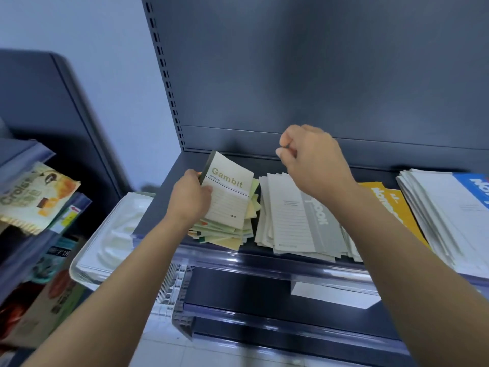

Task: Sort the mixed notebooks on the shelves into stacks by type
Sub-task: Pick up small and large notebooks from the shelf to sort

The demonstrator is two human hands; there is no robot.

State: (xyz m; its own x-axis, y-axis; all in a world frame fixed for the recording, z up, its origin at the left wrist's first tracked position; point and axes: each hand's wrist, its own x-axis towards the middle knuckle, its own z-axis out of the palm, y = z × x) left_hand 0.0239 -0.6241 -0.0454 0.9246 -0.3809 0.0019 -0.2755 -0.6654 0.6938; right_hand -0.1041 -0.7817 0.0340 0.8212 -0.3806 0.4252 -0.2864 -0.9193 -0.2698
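Observation:
My left hand (189,198) grips a pale green "Gambit" notebook (229,192) by its left edge, tilted above a loose stack of green and yellow notebooks (227,234) on the dark shelf (169,186). My right hand (312,160) hovers above the grey notebook stack (296,223), fingers curled shut with nothing visible in them. Further right lie orange notebooks (391,205) and a white-and-blue stack (449,213).
A white tray (111,234) juts out at the shelf's left end. Snack packets (34,197) hang on the neighbouring shelves at the left. A lower shelf with a white label (330,295) sits beneath. The dark back panel (317,75) rises behind the stacks.

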